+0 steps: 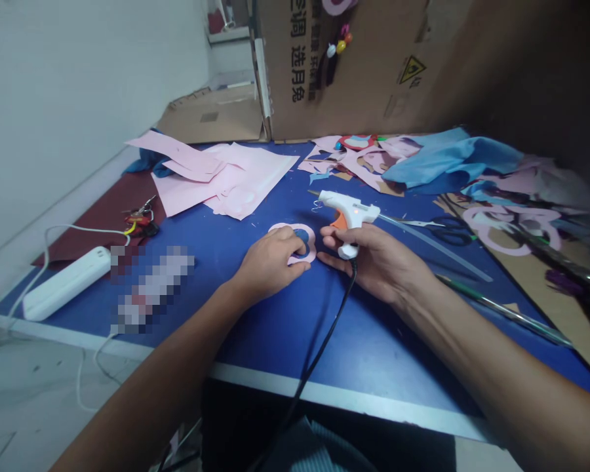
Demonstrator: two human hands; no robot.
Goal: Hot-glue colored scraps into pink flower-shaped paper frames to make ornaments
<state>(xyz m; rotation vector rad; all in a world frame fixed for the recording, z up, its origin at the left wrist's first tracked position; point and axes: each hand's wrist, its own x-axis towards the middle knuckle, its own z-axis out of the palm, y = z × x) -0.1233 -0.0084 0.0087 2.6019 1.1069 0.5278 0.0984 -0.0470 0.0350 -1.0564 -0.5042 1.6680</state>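
My right hand [368, 252] is wrapped round the handle of a white hot glue gun [344, 204] with an orange trigger. The gun's nozzle points left, a clear glue stick [447, 252] sticks out of its back end, and its black cord hangs down over the table edge. Just left of it, my left hand [270, 259] lies over a pink flower-like cutout [309, 252] with a blue middle. My left fingers are curled at the cutout and hold it flat on the blue table; part of it is hidden beneath them.
Pink sheets [236, 174] lie at the back left, with a white power strip [66, 283] and a pixelated object [155, 288] nearer. Scraps and blue fabric [452, 160] are heaped at the back right. Scissors [452, 229] and a green pen [501, 305] lie right. A cardboard box [364, 78] stands behind.
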